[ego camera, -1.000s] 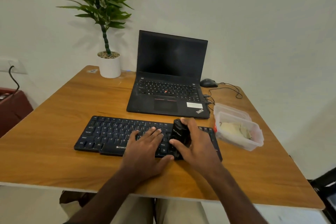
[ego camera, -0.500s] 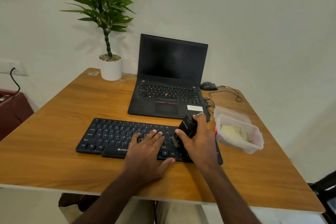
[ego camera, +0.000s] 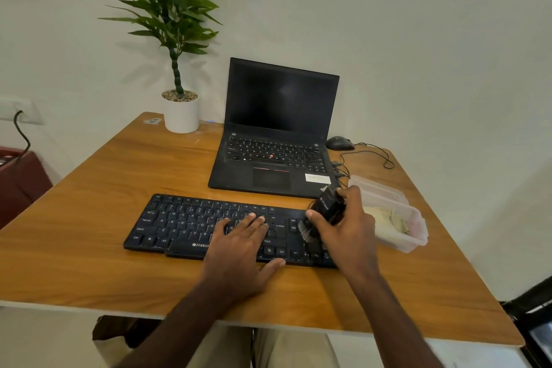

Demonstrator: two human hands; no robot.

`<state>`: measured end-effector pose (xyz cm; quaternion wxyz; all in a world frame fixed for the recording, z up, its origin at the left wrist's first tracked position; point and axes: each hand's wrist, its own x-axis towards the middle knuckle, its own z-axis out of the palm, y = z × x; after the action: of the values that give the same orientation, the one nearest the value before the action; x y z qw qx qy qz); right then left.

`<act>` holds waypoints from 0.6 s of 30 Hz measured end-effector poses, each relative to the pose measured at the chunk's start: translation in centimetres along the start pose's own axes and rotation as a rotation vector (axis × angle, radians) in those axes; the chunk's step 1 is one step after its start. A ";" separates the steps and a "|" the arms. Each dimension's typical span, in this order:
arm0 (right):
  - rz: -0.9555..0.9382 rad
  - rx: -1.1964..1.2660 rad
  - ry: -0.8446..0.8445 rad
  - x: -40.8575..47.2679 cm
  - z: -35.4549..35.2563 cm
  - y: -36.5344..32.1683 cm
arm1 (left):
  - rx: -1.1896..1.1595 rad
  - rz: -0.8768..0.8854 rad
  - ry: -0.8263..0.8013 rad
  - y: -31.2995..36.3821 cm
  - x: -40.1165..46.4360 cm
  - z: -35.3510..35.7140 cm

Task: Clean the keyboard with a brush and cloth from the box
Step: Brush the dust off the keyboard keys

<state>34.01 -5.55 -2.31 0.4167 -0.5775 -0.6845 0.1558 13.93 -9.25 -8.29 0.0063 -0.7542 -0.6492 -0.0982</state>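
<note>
A black keyboard point(ego camera: 191, 222) lies across the front of the wooden table point(ego camera: 98, 188). My left hand point(ego camera: 239, 251) rests flat on its middle keys with the fingers spread. My right hand point(ego camera: 348, 233) grips a black brush point(ego camera: 325, 207) over the keyboard's right end, with its bristles pointing down at the keys. Just right of that hand stands a clear plastic box point(ego camera: 412, 236) with a pale cloth point(ego camera: 385, 218) inside.
An open black laptop point(ego camera: 277, 140) stands behind the keyboard. A wired mouse point(ego camera: 340, 143) and its cable lie at the back right, near the box. A potted plant point(ego camera: 180, 112) stands at the back left. The table's front edge runs just below my forearms.
My right hand has carried the brush rightward and away from me, from mid-keyboard to the right end by the box. My left hand has stayed on the keys.
</note>
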 end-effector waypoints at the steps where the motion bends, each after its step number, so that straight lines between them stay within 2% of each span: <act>1: -0.032 -0.028 -0.035 -0.2 0.5 -0.2 | 0.002 -0.001 -0.007 0.0 0.0 0.0; 6: -0.132 -0.126 -0.332 -1.3 0.2 -0.8 | -0.001 -0.002 0.037 -0.3 0.1 0.9; 8: -0.120 -0.134 -0.391 -0.6 -1.2 -0.1 | 0.007 0.007 0.036 -0.4 0.1 1.2; 13: -0.016 -0.013 -0.108 1.2 -2.3 1.3 | -0.003 -0.001 -0.025 -0.1 0.2 0.0; 15: -0.022 -0.022 -0.101 1.0 -1.4 1.3 | -0.012 -0.007 -0.031 0.0 0.0 -0.1; 18: -0.086 -0.038 -0.181 -0.6 -0.1 1.2 | -0.009 -0.013 -0.022 -0.1 0.0 0.1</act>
<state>34.85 -5.80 -3.32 0.3485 -0.5388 -0.7465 0.1762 13.84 -9.24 -8.43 -0.0049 -0.7512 -0.6535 -0.0931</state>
